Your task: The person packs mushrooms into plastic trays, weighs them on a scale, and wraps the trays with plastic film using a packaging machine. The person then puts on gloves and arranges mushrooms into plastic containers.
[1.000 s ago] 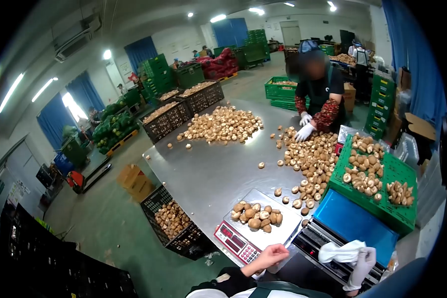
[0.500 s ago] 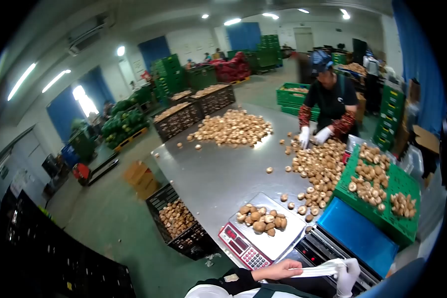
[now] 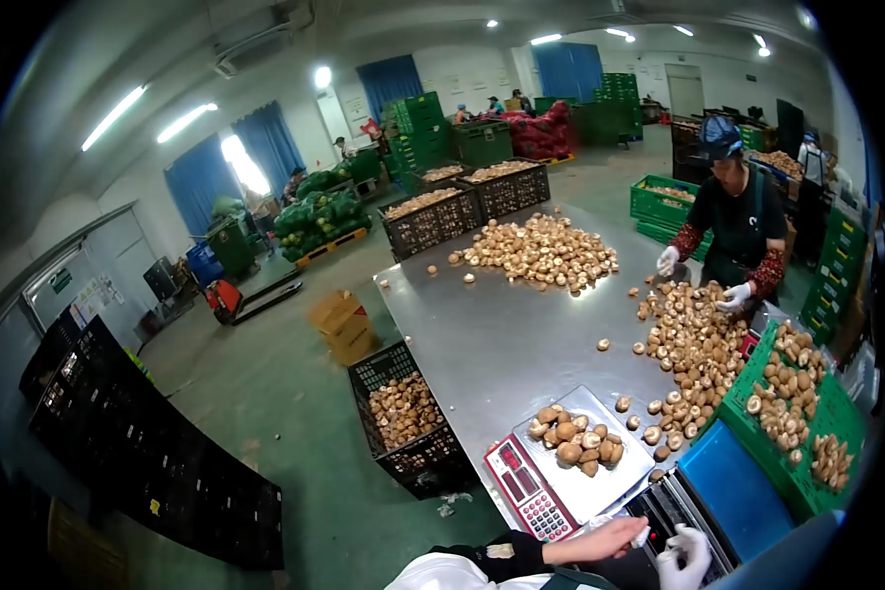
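left hand (image 3: 610, 539): white piece (image 3: 642, 536) was pinched by fingers, between both hands | right hand (image 3: 685, 558): gloved fingers were curled, any grasp could not be told | risk: nearby scale keypad (image 3: 544, 515) could be pressed by careless left shift

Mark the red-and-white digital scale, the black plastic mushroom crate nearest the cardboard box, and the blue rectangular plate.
Red-and-white digital scale (image 3: 586, 499), head view: bare patch of platform.
Black plastic mushroom crate (image 3: 427, 468), head view: outer wall.
Blue rectangular plate (image 3: 736, 484), head view: middle of its flat top.
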A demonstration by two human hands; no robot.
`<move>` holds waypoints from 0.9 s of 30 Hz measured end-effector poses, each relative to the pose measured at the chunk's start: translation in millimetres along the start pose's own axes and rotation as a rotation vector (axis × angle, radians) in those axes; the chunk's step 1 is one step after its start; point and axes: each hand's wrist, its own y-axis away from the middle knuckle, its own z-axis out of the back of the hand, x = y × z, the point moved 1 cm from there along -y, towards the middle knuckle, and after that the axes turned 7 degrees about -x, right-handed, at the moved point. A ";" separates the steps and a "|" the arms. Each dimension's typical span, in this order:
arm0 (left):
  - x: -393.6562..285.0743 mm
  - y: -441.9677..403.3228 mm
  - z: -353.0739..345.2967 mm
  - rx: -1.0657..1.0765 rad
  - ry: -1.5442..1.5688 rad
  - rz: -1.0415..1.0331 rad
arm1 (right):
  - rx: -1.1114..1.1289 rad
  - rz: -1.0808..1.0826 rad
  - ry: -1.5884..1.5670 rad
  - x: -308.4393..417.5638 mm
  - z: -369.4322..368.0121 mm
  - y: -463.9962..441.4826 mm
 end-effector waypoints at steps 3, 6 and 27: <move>-14.2 9.8 -11.0 0.198 -0.092 -0.046 | 0.060 0.155 0.012 -4.0 -16.8 -0.9; -28.5 16.6 -9.4 0.234 -0.200 -0.076 | 0.093 -0.025 0.004 7.5 -10.4 -3.1; -45.8 23.3 -7.2 -0.308 -0.668 -0.608 | 0.209 0.219 0.213 10.6 -26.6 -37.8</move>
